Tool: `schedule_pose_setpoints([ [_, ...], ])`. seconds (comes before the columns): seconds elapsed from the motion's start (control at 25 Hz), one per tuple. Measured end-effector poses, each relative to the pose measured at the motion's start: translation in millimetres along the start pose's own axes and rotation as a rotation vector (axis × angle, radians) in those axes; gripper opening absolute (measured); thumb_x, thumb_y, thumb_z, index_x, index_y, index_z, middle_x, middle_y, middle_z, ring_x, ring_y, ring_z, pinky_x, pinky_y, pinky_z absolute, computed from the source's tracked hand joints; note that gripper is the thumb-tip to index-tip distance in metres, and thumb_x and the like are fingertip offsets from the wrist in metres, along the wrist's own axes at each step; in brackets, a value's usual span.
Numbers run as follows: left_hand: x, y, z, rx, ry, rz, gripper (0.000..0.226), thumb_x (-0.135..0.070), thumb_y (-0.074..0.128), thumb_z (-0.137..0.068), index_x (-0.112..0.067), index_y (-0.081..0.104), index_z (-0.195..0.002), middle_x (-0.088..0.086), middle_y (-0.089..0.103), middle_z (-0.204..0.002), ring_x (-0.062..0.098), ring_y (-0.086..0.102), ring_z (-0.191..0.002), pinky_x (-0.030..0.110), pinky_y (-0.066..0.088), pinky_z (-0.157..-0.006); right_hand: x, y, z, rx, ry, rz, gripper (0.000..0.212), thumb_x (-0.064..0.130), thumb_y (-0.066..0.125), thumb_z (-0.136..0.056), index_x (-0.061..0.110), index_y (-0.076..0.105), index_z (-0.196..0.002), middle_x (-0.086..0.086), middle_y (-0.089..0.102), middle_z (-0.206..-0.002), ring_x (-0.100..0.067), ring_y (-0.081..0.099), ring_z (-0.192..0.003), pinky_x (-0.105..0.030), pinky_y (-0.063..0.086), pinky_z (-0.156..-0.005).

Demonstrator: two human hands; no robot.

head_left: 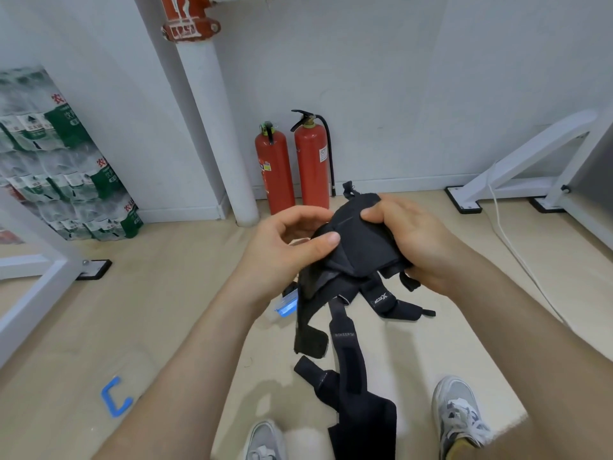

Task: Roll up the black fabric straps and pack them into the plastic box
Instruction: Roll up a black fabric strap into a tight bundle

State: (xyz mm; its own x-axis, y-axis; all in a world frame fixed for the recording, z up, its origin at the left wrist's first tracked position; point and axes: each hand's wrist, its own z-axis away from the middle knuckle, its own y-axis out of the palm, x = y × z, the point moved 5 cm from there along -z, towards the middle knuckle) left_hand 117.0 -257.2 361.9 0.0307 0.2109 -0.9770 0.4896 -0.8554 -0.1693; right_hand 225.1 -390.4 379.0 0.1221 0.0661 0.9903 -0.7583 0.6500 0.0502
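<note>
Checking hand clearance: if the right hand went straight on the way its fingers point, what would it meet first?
The right hand, gripping the black strap bundle, points left; it would probably meet the left hand first, though depth is unclear.

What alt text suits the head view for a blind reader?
A left hand and right hand hold a bundle of black straps, ends dangling beside a partly hidden clear plastic box; two red fire extinguishers stand behind.
</note>
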Motion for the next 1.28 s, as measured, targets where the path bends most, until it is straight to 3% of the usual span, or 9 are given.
schedule_pose_setpoints([
  [0.2,12.9,4.7,4.9,0.34,-0.252,0.096,0.036,-0.045,0.058,-0.092,-0.013,0.074,-0.1,0.016,0.069,-0.11,0.029,0.06,-0.104,0.043,0.047,-0.093,2.5,0.5,-0.1,0.108,-0.107,0.26,0.017,0.025,0.06,-0.075,0.023,0.066,-0.09,0.004,0.065,-0.074,-0.008,0.062,-0.064,-0.017,0.047,-0.055],
  [0.4,25.1,20.6,7.0,0.383,-0.389,0.226,0.034,-0.017,0.059,-0.092,-0.014,0.076,-0.062,0.0,0.067,-0.063,0.012,0.062,-0.062,0.024,0.051,-0.061,10.6,5.2,7.0,0.138,-0.211,0.268,0.025,0.023,0.062,-0.07,0.026,0.067,-0.094,0.006,0.068,-0.071,-0.009,0.064,-0.063,-0.02,0.05,-0.056],
  [0.56,20.7,15.7,9.4,0.563,-0.198,0.098,0.02,0.001,0.073,-0.07,-0.016,0.081,-0.076,0.003,0.076,-0.079,0.018,0.069,-0.074,0.031,0.056,-0.071,8.7,11.3,9.0,0.221,-0.195,0.115,0.023,0.016,0.058,-0.07,0.014,0.068,-0.091,-0.001,0.068,-0.073,-0.013,0.064,-0.064,-0.02,0.051,-0.057],
  [0.76,19.0,11.9,-0.4,0.086,0.243,-0.488,0.04,0.02,0.055,-0.074,-0.009,0.079,-0.087,0.005,0.077,-0.088,0.022,0.071,-0.09,0.041,0.057,-0.075,-2.4,18.2,3.1,0.221,-0.123,0.016,0.023,0.017,0.055,-0.07,0.005,0.058,-0.089,-0.011,0.053,-0.075,-0.02,0.052,-0.065,-0.028,0.041,-0.055],
  [0.84,24.3,10.0,-0.5,0.077,0.333,-0.523,0.036,0.014,0.05,-0.07,-0.005,0.077,-0.085,0.009,0.074,-0.087,0.027,0.068,-0.09,0.045,0.055,-0.078,-4.9,18.2,1.5,0.202,-0.086,-0.033,0.02,0.019,0.055,-0.07,0.008,0.055,-0.087,-0.01,0.051,-0.073,-0.018,0.051,-0.061,-0.027,0.039,-0.054],
  [0.96,42.9,11.6,8.0,0.37,-0.114,-0.046,0.033,0.014,0.049,-0.078,-0.004,0.075,-0.082,0.012,0.07,-0.089,0.021,0.065,-0.088,0.032,0.052,-0.081,-4.9,17.1,1.4,0.205,-0.077,0.001,0.01,0.019,0.055,-0.071,0.012,0.054,-0.079,-0.004,0.054,-0.067,-0.013,0.051,-0.056,-0.022,0.041,-0.049],
  [1.08,54.5,22.1,26.0,0.548,-0.421,0.119,0.033,-0.015,0.061,-0.085,0.008,0.065,-0.108,0.019,0.061,-0.103,0.034,0.054,-0.097,0.039,0.047,-0.082,-4.5,16.5,0.6,0.197,-0.07,0.019,0.01,0.018,0.056,-0.071,0.012,0.056,-0.079,-0.001,0.056,-0.063,-0.012,0.052,-0.053,-0.021,0.041,-0.047],
  [1.2,42.8,25.9,25.9,0.531,-0.288,0.048,0.018,0.002,0.068,-0.083,-0.012,0.079,-0.087,0.005,0.074,-0.093,0.022,0.067,-0.093,0.03,0.055,-0.081,-3.4,20.4,4.0,0.252,-0.079,0.044,0.012,0.018,0.061,-0.072,0.011,0.063,-0.082,-0.003,0.063,-0.069,-0.014,0.059,-0.059,-0.022,0.048,-0.052],
  [1.28,37.0,22.2,22.6,0.475,-0.18,-0.147,0.051,0.019,0.066,-0.079,-0.028,0.077,-0.062,-0.013,0.073,-0.071,0.003,0.067,-0.073,0.02,0.052,-0.07,-4.8,26.6,9.8,0.33,-0.07,0.01,0.01,0.017,0.068,-0.074,0.011,0.067,-0.082,-0.004,0.068,-0.072,-0.015,0.066,-0.063,-0.023,0.053,-0.056],
])
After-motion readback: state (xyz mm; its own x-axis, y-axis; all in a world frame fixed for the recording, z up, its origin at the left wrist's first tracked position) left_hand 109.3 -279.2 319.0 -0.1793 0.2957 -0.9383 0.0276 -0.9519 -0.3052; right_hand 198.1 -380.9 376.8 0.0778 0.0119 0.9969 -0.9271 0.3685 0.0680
